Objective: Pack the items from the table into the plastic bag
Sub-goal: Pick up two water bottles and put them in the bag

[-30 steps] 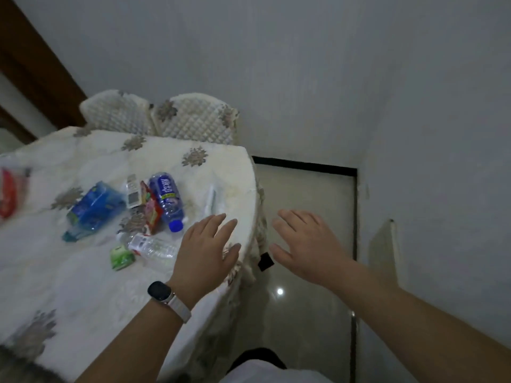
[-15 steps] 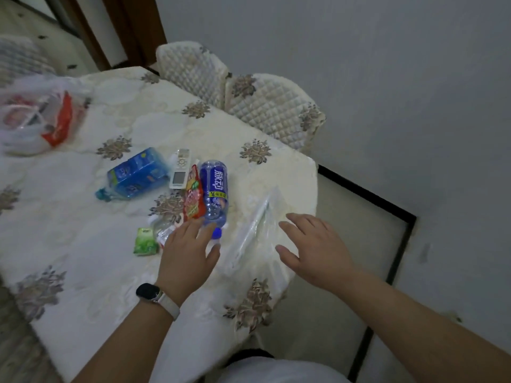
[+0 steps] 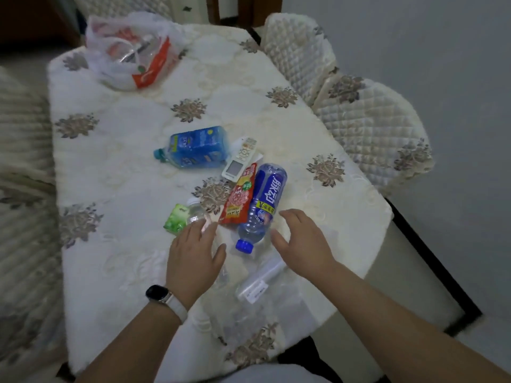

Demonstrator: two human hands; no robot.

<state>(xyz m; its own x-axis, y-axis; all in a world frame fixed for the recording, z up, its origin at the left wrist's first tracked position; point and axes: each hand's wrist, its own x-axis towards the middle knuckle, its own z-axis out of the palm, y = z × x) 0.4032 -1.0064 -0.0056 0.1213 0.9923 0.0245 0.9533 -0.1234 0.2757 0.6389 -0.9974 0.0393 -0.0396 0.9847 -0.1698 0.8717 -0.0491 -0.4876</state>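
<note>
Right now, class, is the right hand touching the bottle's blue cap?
Apart. The head view shows tablecloth between the right hand and the blue cap.

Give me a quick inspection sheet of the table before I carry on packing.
Surface: table under a white embroidered cloth.
Job's things: blue pouch, remote, red sachet, blue-capped bottle, clear bottle and green packet lie unpacked; clear zip bag lies flat at the near edge.
Clutter: filled carrier bag at the far corner.
Grippers: left hand open over the clear bottle; right hand open beside the blue-capped bottle; neither holds anything.
Cables: nothing seen.
Surroundings: quilted chairs, grey wall.
</note>
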